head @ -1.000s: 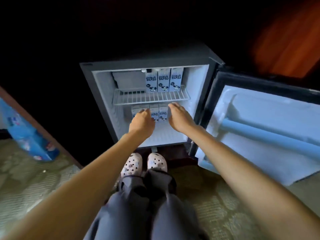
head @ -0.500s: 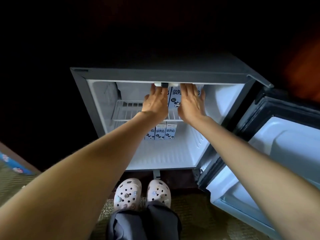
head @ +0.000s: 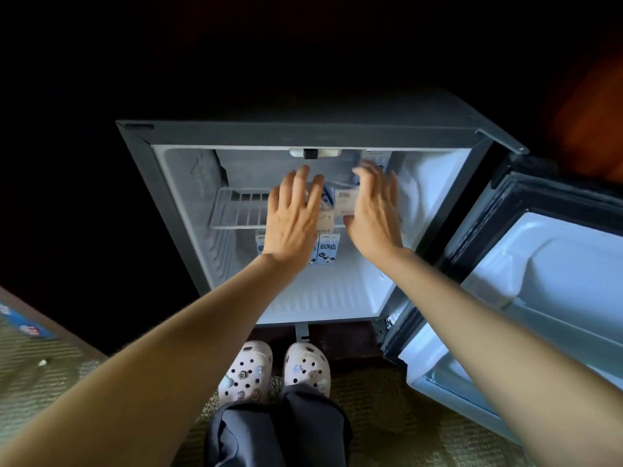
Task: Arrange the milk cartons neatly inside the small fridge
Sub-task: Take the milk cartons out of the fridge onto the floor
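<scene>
The small fridge (head: 303,133) stands open in front of me. Blue-and-white milk cartons (head: 345,202) on its wire shelf (head: 236,210) lean forward, tilted and blurred. My left hand (head: 293,220) lies over their left side with straight, spread fingers. On their right side my right hand (head: 374,210) rests with its fingers almost straight and its thumb under one carton. More cartons (head: 327,252) stand upright in a row on the fridge floor below the shelf, partly hidden by my left wrist.
The fridge door (head: 539,281) is swung wide open to the right. My feet in white clogs (head: 246,372) stand on patterned carpet just before the fridge. A blue package (head: 20,323) lies at the far left. The surroundings are dark.
My hands rose from the lower row of cartons to the ones on the shelf. The shelf cartons stood upright half a second ago and now lean forward between my hands.
</scene>
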`<action>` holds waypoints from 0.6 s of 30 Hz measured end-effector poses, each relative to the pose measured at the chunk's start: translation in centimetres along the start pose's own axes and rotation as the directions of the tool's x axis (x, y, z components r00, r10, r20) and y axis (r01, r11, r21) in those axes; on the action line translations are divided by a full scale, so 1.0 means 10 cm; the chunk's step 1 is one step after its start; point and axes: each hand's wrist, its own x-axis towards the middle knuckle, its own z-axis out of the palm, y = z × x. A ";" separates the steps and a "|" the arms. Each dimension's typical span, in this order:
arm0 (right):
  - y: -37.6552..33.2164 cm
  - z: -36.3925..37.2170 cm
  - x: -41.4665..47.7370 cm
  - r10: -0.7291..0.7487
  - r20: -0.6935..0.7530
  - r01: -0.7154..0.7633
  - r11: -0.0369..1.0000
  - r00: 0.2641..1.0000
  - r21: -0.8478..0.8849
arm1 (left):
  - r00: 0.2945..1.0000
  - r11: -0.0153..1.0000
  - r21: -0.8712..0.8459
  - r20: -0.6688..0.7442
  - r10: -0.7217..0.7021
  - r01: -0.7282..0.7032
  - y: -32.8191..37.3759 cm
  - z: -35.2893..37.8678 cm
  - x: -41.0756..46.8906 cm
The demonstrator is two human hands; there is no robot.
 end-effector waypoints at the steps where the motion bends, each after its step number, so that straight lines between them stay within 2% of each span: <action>1: 0.01 0.02 -0.03 -0.031 0.033 0.032 0.999 0.999 -0.031 | 0.993 0.999 -0.044 0.121 -0.015 0.020 0.01 0.00 -0.03; 2: 0.03 0.03 -0.08 -0.071 0.064 0.076 0.994 0.995 -0.073 | 0.979 0.995 -0.089 0.204 -0.022 0.041 0.03 0.00 -0.06; 4: 0.05 0.03 -0.14 -0.118 0.074 0.127 0.984 0.990 -0.125 | 0.963 0.990 -0.127 0.268 -0.023 0.059 0.01 0.00 -0.10; 8: -0.02 -0.11 -0.17 -0.090 0.037 0.092 0.994 0.995 -0.066 | 0.974 0.978 -0.200 0.227 -0.019 0.066 0.02 -0.18 -0.06; 11: -0.11 -0.32 -0.23 -0.061 0.060 0.062 0.998 0.996 -0.016 | 0.981 0.977 -0.192 0.188 -0.055 0.091 0.03 -0.38 -0.08; 14: -0.17 -0.67 -0.34 -0.057 0.087 0.054 0.998 0.995 0.035 | 0.982 0.955 -0.266 0.161 -0.094 0.135 0.14 -0.69 -0.21; 18: -0.26 -1.26 -0.58 -0.055 0.090 0.052 0.998 0.994 0.035 | 0.984 0.944 -0.319 0.175 -0.025 0.081 0.42 -1.15 -0.43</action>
